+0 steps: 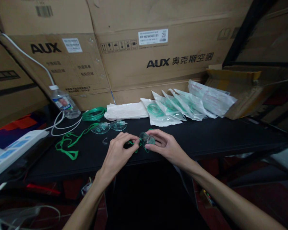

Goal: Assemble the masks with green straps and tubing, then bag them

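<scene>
My right hand grips a small clear, green-tinted plastic mask by its side, above the front of the black table. Just left of it, my left hand pinches a thin green strap between thumb and fingertips, close against the mask. Whether the strap is fastened to the mask cannot be made out. Two more clear masks lie behind my left hand, with a loose green strap trailing left from them. A tiny clear piece rests nearby.
Green tubing lies coiled beside a white folded stack. Several sealed packets lean in a row toward an open cardboard box. A plastic bottle, white cables and a power strip occupy the left. Large cartons stand behind.
</scene>
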{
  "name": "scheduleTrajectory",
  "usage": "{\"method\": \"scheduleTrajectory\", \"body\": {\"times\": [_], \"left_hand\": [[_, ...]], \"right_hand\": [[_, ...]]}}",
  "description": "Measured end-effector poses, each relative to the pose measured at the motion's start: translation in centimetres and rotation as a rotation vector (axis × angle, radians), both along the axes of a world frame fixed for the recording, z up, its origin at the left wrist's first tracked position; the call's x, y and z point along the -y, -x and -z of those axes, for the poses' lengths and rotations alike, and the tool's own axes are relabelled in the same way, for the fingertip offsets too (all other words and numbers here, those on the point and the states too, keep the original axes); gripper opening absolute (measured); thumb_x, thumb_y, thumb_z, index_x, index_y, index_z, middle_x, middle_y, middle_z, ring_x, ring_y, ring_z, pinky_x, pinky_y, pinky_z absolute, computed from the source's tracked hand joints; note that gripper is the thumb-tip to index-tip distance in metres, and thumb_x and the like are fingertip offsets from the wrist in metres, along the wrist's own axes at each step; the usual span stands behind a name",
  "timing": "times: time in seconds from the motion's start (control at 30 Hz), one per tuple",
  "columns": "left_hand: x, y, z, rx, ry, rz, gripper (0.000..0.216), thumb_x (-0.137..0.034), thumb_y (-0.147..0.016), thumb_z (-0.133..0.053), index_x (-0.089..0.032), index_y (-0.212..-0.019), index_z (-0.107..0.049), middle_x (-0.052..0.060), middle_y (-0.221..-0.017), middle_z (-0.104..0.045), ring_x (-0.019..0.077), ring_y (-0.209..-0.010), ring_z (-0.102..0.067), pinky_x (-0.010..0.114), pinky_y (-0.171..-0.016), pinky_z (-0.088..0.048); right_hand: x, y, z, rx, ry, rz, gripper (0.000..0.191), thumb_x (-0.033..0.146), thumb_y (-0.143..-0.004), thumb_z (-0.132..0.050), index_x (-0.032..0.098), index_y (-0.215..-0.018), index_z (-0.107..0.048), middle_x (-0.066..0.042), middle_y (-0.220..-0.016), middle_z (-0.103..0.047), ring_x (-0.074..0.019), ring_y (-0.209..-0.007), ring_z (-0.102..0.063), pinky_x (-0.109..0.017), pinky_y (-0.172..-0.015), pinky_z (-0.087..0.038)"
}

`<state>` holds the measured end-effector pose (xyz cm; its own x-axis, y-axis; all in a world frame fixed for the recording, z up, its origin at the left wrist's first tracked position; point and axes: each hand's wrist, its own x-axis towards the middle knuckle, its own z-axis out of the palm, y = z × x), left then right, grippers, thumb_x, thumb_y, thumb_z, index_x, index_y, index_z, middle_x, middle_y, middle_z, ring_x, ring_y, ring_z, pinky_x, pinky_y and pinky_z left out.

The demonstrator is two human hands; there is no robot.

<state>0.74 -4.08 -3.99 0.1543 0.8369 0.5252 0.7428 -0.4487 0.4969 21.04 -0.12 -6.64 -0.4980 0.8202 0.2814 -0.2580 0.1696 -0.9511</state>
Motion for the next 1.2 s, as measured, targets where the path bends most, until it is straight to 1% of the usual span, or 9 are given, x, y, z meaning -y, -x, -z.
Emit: {"method": "scheduleTrajectory", "body": {"times": [0.1, 0.23, 0.33, 0.43, 0.57, 0.93, 1.07, 1.2], "left_hand": [[-0.04, 0.06, 0.05, 0.024, 0.04, -0.018, 0.01, -0.02, -0.087, -0.064, -0.023, -0.082, -0.073, -0.001, -0.08, -0.073, 0.0183, -0.076, -0.064, 0.03, -0.074, -0.047], [0.02, 0.0, 0.03, 0.046, 0.062, -0.046, 0.009, -0.015, -0.08, -0.065, -0.021, -0.075, -0.069, -0.002, -0.075, -0.07, 0.016, -0.07, -0.061, 0.027, -0.068, -0.045], [0.12, -0.13, -0.04, 0.05, 0.06, -0.053, 0.008, -0.014, -0.077, -0.064, -0.02, -0.072, -0.067, -0.002, -0.071, -0.067, 0.0144, -0.066, -0.059, 0.026, -0.065, -0.043], [0.18, -0.23, -0.08, 0.06, 0.065, -0.071, 0.007, -0.017, -0.077, -0.064, -0.019, -0.07, -0.066, -0.003, -0.067, -0.064, 0.0133, -0.062, -0.056, 0.025, -0.062, -0.041], [0.18, -0.26, -0.08, 0.075, 0.08, -0.101, 0.009, -0.02, -0.077, -0.063, -0.019, -0.069, -0.066, -0.003, -0.065, -0.065, 0.0127, -0.058, -0.054, 0.025, -0.059, -0.039], [0.08, -0.17, -0.04, 0.086, 0.116, -0.124, 0.007, -0.018, -0.074, -0.065, -0.02, -0.068, -0.067, -0.004, -0.063, -0.066, 0.0124, -0.057, -0.053, 0.024, -0.058, -0.039], [0.1, -0.13, -0.02, 0.083, 0.109, -0.107, 0.007, -0.019, -0.076, -0.065, -0.02, -0.069, -0.067, -0.004, -0.064, -0.065, 0.0128, -0.058, -0.055, 0.025, -0.059, -0.04], [0.19, -0.16, 0.07, 0.074, 0.104, -0.06, 0.009, -0.023, -0.08, -0.064, -0.02, -0.074, -0.07, -0.002, -0.07, -0.068, 0.0137, -0.063, -0.058, 0.026, -0.062, -0.041]], "right_hand": [[-0.02, -0.04, 0.06, 0.013, -0.01, 0.025, 0.037, 0.029, -0.077, -0.085, 0.025, -0.11, -0.068, -0.002, -0.11, -0.07, -0.0181, -0.106, -0.066, -0.034, -0.1, -0.052], [-0.09, -0.07, 0.25, 0.007, -0.015, 0.009, 0.037, 0.027, -0.079, -0.084, 0.026, -0.112, -0.068, -0.001, -0.109, -0.07, -0.0167, -0.104, -0.067, -0.032, -0.097, -0.052], [0.0, -0.02, 0.25, -0.008, -0.014, -0.017, 0.037, 0.025, -0.079, -0.083, 0.026, -0.112, -0.068, 0.0, -0.109, -0.071, -0.0161, -0.105, -0.067, -0.032, -0.1, -0.051], [0.22, 0.07, 0.14, -0.007, -0.028, -0.02, 0.038, 0.025, -0.078, -0.084, 0.025, -0.112, -0.068, -0.001, -0.112, -0.07, -0.0176, -0.11, -0.066, -0.034, -0.105, -0.049], [0.45, 0.21, -0.04, 0.005, -0.062, -0.01, 0.037, 0.025, -0.078, -0.084, 0.024, -0.111, -0.069, -0.002, -0.112, -0.069, -0.0184, -0.112, -0.065, -0.035, -0.106, -0.049], [0.5, 0.16, -0.04, 0.012, -0.053, -0.007, 0.036, 0.026, -0.078, -0.083, 0.025, -0.111, -0.069, -0.002, -0.113, -0.069, -0.0193, -0.114, -0.065, -0.037, -0.108, -0.049], [0.41, 0.21, 0.13, 0.026, -0.081, 0.011, 0.036, 0.026, -0.078, -0.083, 0.025, -0.111, -0.069, -0.002, -0.113, -0.068, -0.0195, -0.114, -0.064, -0.037, -0.108, -0.049], [0.32, 0.28, 0.28, 0.021, -0.112, 0.035, 0.036, 0.024, -0.079, -0.083, 0.026, -0.112, -0.069, -0.001, -0.113, -0.067, -0.0186, -0.114, -0.064, -0.036, -0.108, -0.048]]}}
